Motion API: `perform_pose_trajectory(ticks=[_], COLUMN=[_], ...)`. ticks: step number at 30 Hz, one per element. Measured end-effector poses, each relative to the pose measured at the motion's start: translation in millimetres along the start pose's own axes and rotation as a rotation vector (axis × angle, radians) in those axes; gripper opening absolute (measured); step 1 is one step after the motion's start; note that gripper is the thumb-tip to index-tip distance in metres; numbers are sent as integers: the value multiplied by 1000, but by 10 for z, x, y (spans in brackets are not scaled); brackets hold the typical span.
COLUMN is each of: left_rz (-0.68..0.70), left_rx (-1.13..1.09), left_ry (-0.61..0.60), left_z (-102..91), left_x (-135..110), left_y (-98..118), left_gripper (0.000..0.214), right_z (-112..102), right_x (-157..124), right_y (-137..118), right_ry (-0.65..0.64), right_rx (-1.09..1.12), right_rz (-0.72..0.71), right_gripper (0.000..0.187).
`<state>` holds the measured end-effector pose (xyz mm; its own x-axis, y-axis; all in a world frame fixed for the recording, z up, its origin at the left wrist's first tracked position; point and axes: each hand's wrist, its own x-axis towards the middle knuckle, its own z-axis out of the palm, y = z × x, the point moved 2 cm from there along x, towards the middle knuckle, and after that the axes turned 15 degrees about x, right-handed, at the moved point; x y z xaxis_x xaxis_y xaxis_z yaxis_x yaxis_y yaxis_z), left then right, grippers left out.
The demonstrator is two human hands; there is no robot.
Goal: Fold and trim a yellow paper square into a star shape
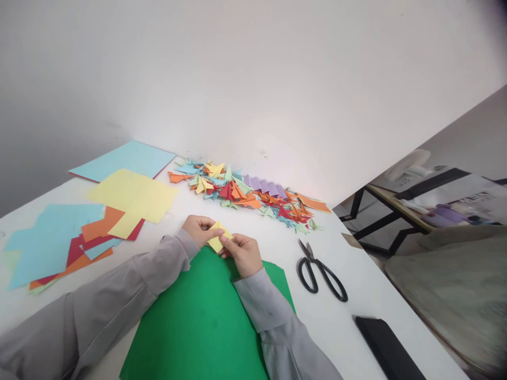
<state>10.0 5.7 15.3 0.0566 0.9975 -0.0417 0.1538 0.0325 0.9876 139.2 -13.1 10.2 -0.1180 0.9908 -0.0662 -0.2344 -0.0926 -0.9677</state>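
A small piece of folded yellow paper [217, 244] is held up between both hands, over the far edge of a green sheet [198, 322]. My left hand [198, 230] pinches its left side, thumb on top. From the right, my right hand [244, 254] grips it with the thumb pressed on its face and the fingers behind. Crease lines show on the yellow paper; its underside is hidden by my fingers. Beyond the hands lies a long heap of small folded paper pieces [237, 194] in many colours, several shaped like little planes.
On the left lie loose coloured sheets [55, 232], a large yellow sheet [134, 195] and a blue sheet [127, 158]. Black-handled scissors [312, 266] lie partly spread on the right, with a black flat object [388, 348] nearer. The white table [336, 327] meets a wall behind.
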Motion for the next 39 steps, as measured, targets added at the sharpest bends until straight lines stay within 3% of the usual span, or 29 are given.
perform_pose_trajectory(ticks=[30,39], left_rz=[-16,28], left_rx=[-88,-6], left_ry=[-22,14], left_z=[0,16], left_x=[26,-4], left_y=[-50,-16], left_gripper=[27,30], right_z=[32,56], right_x=[-27,-48], right_y=[-60,-71], right_ry=[-38,-61], right_rx=[-20,-35], right_rz=[-58,-52], right_gripper=[24,21])
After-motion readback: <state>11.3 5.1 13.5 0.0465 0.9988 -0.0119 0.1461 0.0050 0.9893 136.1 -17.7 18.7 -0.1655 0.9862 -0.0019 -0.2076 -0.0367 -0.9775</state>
